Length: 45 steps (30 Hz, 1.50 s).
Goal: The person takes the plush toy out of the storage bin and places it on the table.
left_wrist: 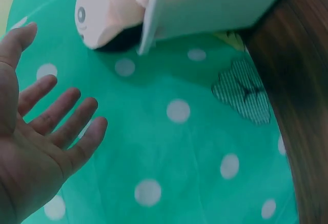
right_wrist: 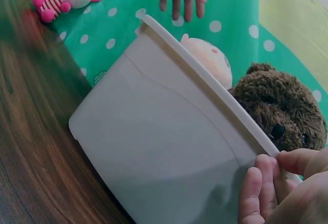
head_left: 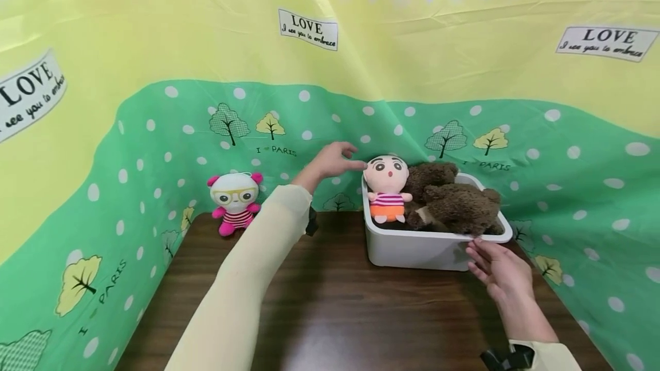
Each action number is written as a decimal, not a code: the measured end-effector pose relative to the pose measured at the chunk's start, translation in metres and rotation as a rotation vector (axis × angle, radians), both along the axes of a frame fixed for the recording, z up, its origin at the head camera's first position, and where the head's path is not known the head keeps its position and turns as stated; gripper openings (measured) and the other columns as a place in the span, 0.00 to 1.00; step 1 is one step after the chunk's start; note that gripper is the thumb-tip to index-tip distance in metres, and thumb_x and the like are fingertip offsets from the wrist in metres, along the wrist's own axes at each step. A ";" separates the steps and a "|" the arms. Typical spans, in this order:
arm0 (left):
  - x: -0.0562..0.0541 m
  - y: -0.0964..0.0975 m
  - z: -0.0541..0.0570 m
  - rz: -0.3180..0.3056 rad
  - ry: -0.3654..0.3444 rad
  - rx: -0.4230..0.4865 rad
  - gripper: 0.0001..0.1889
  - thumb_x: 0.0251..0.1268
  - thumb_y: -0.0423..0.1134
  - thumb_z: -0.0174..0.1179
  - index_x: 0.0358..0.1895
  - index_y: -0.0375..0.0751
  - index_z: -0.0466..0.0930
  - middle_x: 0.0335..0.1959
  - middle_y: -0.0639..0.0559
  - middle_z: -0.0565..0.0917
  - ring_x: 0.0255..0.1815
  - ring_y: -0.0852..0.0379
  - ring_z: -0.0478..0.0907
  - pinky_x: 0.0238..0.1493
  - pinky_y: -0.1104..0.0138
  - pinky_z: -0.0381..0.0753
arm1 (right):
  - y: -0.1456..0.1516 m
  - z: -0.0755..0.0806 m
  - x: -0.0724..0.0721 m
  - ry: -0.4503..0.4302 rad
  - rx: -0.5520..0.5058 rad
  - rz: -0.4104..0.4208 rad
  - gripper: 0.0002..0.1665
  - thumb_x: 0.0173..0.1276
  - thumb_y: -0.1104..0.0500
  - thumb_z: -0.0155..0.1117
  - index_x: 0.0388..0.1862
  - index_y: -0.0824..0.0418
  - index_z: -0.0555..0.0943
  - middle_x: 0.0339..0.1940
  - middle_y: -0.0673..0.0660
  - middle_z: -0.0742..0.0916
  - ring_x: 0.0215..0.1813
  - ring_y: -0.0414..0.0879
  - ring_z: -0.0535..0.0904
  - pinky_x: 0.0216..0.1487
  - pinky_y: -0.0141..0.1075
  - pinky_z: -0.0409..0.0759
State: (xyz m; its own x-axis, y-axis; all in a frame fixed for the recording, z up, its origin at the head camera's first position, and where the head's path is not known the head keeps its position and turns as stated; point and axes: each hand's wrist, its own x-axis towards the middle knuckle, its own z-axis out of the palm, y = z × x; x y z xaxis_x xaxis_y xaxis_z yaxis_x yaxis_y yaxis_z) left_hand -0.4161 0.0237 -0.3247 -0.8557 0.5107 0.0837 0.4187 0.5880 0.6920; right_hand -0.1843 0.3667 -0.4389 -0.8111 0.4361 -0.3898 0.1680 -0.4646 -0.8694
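Observation:
A white plastic bin (head_left: 412, 249) stands on the table, holding a doll (head_left: 388, 185) with a striped top and orange shorts, plus two shaggy brown teddy bears (head_left: 461, 208). My right hand (head_left: 499, 271) pinches the bin's front rim near its right corner. In the right wrist view the thumb (right_wrist: 297, 160) lies on the rim and the fingers are against the outer wall. Beside the doll's head, at the bin's left, my left hand (head_left: 335, 160) is raised with fingers spread. The left wrist view shows that hand (left_wrist: 46, 137) holding nothing, apart from the doll (left_wrist: 110, 14).
A panda plush (head_left: 235, 202) with yellow glasses and pink limbs sits at the back left of the dark wooden table (head_left: 330, 314). Yellow and green printed cloth (head_left: 309, 107) rises right behind the table and along both sides.

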 end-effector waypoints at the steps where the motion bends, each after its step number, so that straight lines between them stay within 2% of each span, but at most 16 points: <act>1: 0.000 0.004 -0.001 0.001 -0.003 0.006 0.37 0.67 0.58 0.66 0.73 0.42 0.71 0.68 0.42 0.77 0.66 0.44 0.76 0.63 0.52 0.79 | 0.000 0.000 0.000 0.001 0.000 0.000 0.03 0.68 0.55 0.74 0.39 0.48 0.87 0.32 0.44 0.92 0.36 0.38 0.90 0.34 0.38 0.88; 10: 0.005 0.039 -0.015 0.046 -0.046 0.135 0.35 0.67 0.53 0.68 0.72 0.38 0.72 0.68 0.39 0.78 0.67 0.42 0.75 0.63 0.51 0.79 | -0.002 -0.001 0.001 -0.010 0.032 0.002 0.03 0.68 0.55 0.74 0.39 0.48 0.87 0.33 0.44 0.92 0.36 0.37 0.89 0.34 0.37 0.87; 19: 0.001 0.057 -0.029 0.116 -0.068 0.201 0.32 0.67 0.49 0.69 0.69 0.35 0.76 0.66 0.41 0.80 0.66 0.43 0.77 0.65 0.53 0.78 | -0.001 0.000 0.002 0.004 0.032 -0.005 0.04 0.67 0.55 0.75 0.39 0.48 0.87 0.32 0.44 0.92 0.35 0.37 0.89 0.34 0.37 0.87; 23: 0.001 0.061 -0.032 0.154 -0.089 0.223 0.28 0.65 0.47 0.72 0.64 0.36 0.79 0.61 0.41 0.82 0.60 0.44 0.79 0.60 0.54 0.82 | -0.002 0.000 0.003 0.004 0.037 -0.004 0.03 0.68 0.55 0.75 0.39 0.47 0.87 0.32 0.43 0.92 0.36 0.37 0.89 0.34 0.36 0.87; 28: 0.002 0.066 -0.035 0.201 -0.069 0.241 0.23 0.61 0.44 0.75 0.55 0.38 0.82 0.52 0.44 0.84 0.51 0.47 0.81 0.51 0.57 0.84 | -0.001 0.001 0.003 0.017 0.043 0.005 0.02 0.69 0.55 0.73 0.39 0.48 0.88 0.33 0.43 0.92 0.36 0.37 0.89 0.34 0.36 0.87; 33: 0.002 0.069 -0.039 0.197 -0.072 0.269 0.24 0.60 0.41 0.76 0.57 0.39 0.81 0.51 0.44 0.84 0.51 0.48 0.81 0.49 0.58 0.84 | -0.001 0.002 0.003 0.018 0.034 0.002 0.01 0.69 0.54 0.73 0.38 0.49 0.88 0.33 0.43 0.92 0.36 0.37 0.89 0.34 0.36 0.87; 39: 0.008 0.068 -0.042 0.192 -0.060 0.302 0.26 0.60 0.40 0.76 0.61 0.40 0.82 0.53 0.46 0.85 0.53 0.50 0.82 0.51 0.60 0.85 | -0.002 0.001 0.003 -0.002 0.033 -0.002 0.03 0.68 0.54 0.74 0.39 0.48 0.87 0.32 0.43 0.92 0.36 0.37 0.89 0.34 0.36 0.87; 42: 0.011 0.065 -0.039 0.183 -0.047 0.332 0.24 0.60 0.39 0.75 0.60 0.41 0.84 0.52 0.47 0.86 0.52 0.51 0.82 0.50 0.62 0.85 | -0.003 0.001 0.003 -0.010 0.038 -0.004 0.03 0.69 0.54 0.73 0.39 0.48 0.86 0.32 0.43 0.92 0.36 0.37 0.89 0.34 0.37 0.87; 45: 0.015 0.060 -0.031 0.160 -0.033 0.375 0.21 0.60 0.37 0.75 0.57 0.40 0.86 0.50 0.46 0.87 0.51 0.52 0.82 0.49 0.63 0.85 | -0.004 0.001 0.003 -0.016 0.042 -0.006 0.03 0.69 0.54 0.73 0.39 0.48 0.86 0.32 0.43 0.92 0.36 0.37 0.89 0.34 0.37 0.87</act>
